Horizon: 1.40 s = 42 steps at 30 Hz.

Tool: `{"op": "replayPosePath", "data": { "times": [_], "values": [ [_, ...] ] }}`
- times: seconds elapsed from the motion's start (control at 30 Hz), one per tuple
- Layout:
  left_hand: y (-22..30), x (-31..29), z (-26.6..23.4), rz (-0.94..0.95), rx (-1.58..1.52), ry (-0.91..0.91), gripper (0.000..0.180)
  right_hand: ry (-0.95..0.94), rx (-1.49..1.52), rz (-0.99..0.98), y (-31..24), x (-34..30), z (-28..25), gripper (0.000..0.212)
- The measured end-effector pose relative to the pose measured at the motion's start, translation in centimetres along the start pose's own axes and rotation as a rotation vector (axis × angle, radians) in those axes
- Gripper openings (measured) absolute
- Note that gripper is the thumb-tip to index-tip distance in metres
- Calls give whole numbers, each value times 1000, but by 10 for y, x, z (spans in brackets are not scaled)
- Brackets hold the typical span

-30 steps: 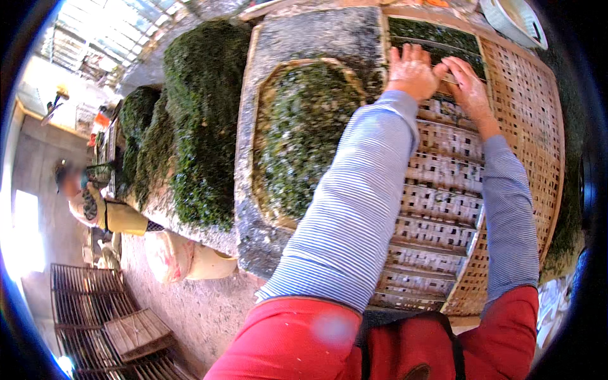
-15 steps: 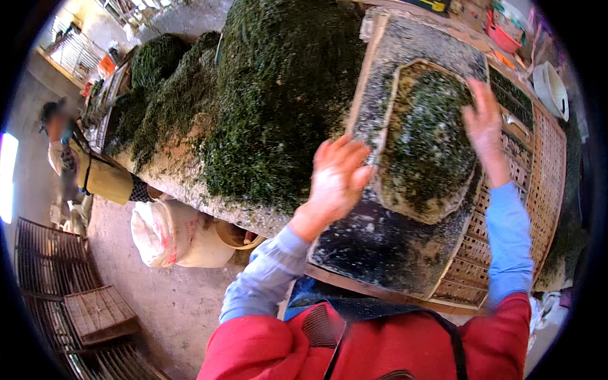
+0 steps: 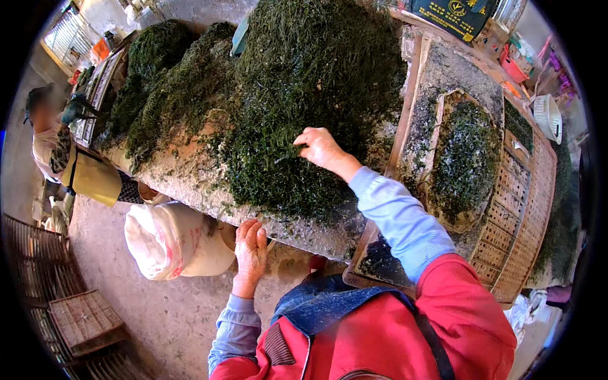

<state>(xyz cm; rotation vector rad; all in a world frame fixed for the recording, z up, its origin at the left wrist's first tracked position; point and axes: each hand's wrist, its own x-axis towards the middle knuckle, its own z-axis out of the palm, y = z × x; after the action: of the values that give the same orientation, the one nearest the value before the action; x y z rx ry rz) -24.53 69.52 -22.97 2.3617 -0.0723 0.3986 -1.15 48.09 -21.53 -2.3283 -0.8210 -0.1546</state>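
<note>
A large heap of dark green, leafy strands point(image 3: 278, 171), flecked with white bits, is spread over the long worktop. Over its right-hand part is my right hand point(image 3: 322, 151), thumb and fingers drawn together in a pinch; I cannot make out what is between them. My left hand point(image 3: 249, 253) is at the worktop's near edge, fingers fairly straight and thumb apart, with nothing seen in it. To the right, an elongated frame point(image 3: 446, 101) holds a layer of the same green strands and lies on a dark, wood-edged board point(image 3: 411, 107).
A perforated tan panel point(image 3: 532, 215) borders the board. White sacks point(image 3: 174, 240) stand below the worktop's near edge. At far left another person point(image 3: 88, 171) stands beside the worktop. A white basket point(image 3: 548, 118) and a red basin point(image 3: 514, 66) are at the far right.
My right hand has left the framed green layer and crossed left to the heap, its fingers drawn together. My left hand has moved left and nearer to me, off the board. The view has shifted.
</note>
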Motion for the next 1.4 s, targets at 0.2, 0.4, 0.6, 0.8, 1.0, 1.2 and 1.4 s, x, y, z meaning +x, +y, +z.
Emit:
{"op": "replayPosePath", "data": {
  "times": [0.2, 0.4, 0.6, 0.8, 1.0, 1.2, 1.4],
  "values": [
    [8, 29, -16, 24, -101, 71, 21, 87, 320, 32, -43, 1, -71, 29],
    [20, 102, -32, 31, -210, 35, 31, 294, 150, -63, -65, 10, -126, 29],
    [118, 200, -68, 130, -554, 4, 56, 448, 215, -265, -104, 24, -182, 29],
    [205, 286, -63, 295, -1125, -179, 72, 558, 393, -253, -145, 46, -232, 24],
    [209, 271, -22, 60, -1287, -403, 90, 629, 347, -345, -146, 60, -256, 23],
    [126, 258, 10, -81, -1082, -329, 101, 168, -156, 24, -86, 3, -174, 29],
    [169, 275, 9, 29, -1232, -480, 104, 404, 216, -18, -95, 17, -198, 33]
  ]
}}
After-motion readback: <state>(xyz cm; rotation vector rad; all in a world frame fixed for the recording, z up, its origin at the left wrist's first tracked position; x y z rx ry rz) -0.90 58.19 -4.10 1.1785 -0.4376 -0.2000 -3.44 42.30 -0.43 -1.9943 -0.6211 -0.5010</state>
